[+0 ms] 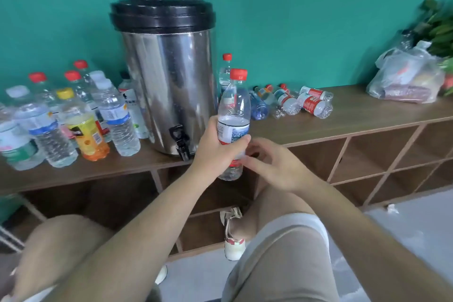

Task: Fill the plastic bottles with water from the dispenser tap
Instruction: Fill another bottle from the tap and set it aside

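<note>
Beyond the knees (274,206), the left hand (215,147) grips a capped bottle (234,110); the right hand (269,167) is slack beside it. Empties (291,103) along the counter's (355,115) rear edge apparently await filling.

Upright btls (61,117) crowd shelf (367,110) L of dispenser (169,81); tap (181,141) front free; fallen btls (291,103) R.

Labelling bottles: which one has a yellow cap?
The yellow-labelled bottle standing in the group left of the dispenser; every other visible cap is red, white or dark.
</note>
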Demonstrator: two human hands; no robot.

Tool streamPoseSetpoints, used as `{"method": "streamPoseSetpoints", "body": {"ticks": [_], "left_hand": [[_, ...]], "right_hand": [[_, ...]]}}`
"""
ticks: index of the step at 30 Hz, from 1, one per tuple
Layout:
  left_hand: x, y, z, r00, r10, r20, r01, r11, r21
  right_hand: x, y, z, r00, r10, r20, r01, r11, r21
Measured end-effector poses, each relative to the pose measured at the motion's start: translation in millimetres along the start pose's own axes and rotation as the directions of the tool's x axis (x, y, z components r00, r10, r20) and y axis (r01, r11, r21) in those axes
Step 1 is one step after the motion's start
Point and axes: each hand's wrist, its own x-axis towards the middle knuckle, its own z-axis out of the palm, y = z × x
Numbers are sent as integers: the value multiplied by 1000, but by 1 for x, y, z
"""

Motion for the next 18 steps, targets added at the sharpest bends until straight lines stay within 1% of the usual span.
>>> {"method": "streamPoseSetpoints", "body": {"ticks": [1, 3, 5, 6, 8, 9, 10, 12, 15, 18], "left_hand": [[-12, 0, -13, 1000, -23, -6, 23, 1000, 19], [-35, -2, -35, 999, -54, -7, 54, 996, 76], [-57, -6, -55, 998, -70, -8, 70, 982, 174], [-67, -8, -65, 997, -77, -6, 76, 966, 246], [-83, -9, -82, 996, -88, -11, 83, 893, 441], [-88, -10, -90, 997, -79, -17, 76, 832, 550], [-92, -10, -97, 998, -55, -21, 55, 762, 645], [-96, -8, -108, 1000, 19, 8, -18, 623, 782], [-93, -8, -119, 985, 140, 99, -146, 383, 912], [-87, -9, -126, 964, 224, 145, -184, 163, 969]], "right_hand": [[1, -14, 0, 1000, -14, -14, 14, 1000, 10], [6, -44, 0, 995, -25, -93, 26, 1000, 11], [16, -73, 1, 985, -31, -168, 25, 999, -37], [21, -85, 2, 981, -41, -190, 19, 993, -116], [32, -101, 6, 981, -68, -181, -3, 932, -363], [35, -106, 11, 987, -61, -150, -17, 883, -469], [38, -108, 17, 992, -36, -117, -33, 842, -539], [41, -105, 29, 997, 26, -71, -64, 788, -613], [41, -96, 40, 991, 109, -71, -129, 742, -658], [39, -87, 49, 977, 201, -68, -196, 733, -652]]}}
